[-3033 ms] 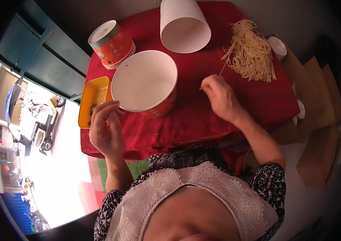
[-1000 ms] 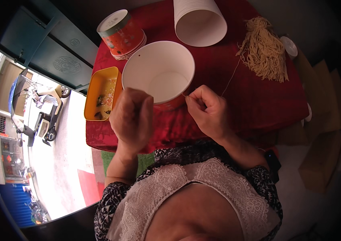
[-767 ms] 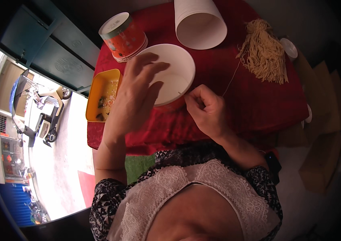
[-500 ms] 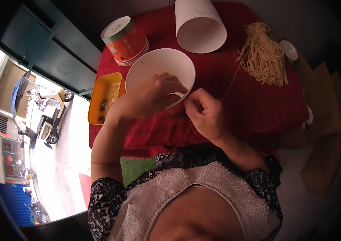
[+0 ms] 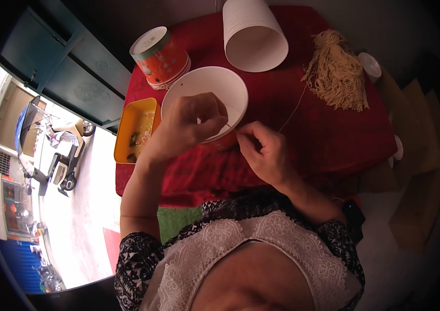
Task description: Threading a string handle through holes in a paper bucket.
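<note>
A large paper tub (image 5: 233, 93), white inside and red outside, is tilted with its mouth toward me. My left hand (image 5: 195, 120) is over the mouth, fingers curled and pinching a thin strand at the near right rim. Just outside that rim is my right hand (image 5: 267, 151), its thumb and forefinger pressed together against the tub's edge. What lies between those right fingertips is too small to make out. A beige thread (image 5: 297, 107) runs from behind the right hand up to a thick hank of beige string (image 5: 337, 72).
All this rests on a table with a red cloth (image 5: 334, 137). A yellow tray (image 5: 121, 140) with small bits is left of the tub. Behind stand upturned orange-red tubs (image 5: 164, 61) and a stack of white tubs (image 5: 253, 44). Cardboard (image 5: 417, 207) leans at the right.
My left hand has drawn back leftward from the rim and curled its fingers, and a short strand now shows at their tips. My right hand stays at the rim with barely any movement.
</note>
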The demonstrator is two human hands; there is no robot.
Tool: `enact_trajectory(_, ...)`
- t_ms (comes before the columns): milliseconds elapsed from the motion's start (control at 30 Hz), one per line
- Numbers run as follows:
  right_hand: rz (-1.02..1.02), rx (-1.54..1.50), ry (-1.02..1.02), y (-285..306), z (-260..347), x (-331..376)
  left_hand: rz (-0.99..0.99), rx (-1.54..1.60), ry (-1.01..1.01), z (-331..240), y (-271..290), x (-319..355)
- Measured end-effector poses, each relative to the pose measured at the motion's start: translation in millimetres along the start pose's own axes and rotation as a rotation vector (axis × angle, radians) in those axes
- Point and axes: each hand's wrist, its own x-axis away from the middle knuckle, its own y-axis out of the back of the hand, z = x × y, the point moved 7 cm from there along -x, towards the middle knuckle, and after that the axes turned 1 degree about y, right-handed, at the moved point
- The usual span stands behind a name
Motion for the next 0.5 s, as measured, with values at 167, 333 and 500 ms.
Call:
enact_trajectory(167, 0.0, -0.031, -0.007, -4, -4, 2, 0.023, 0.342, 0.164, -2, -14, 1)
enact_trajectory(333, 0.02, -0.036, 0.006, -4, -3, 1, 0.051, 0.353, 0.307, 4, -16, 2)
enact_trajectory(500, 0.029, -0.298, -0.126, 20, 11, -9, 0.021, 0.335, 0.291, 2, -15, 0)
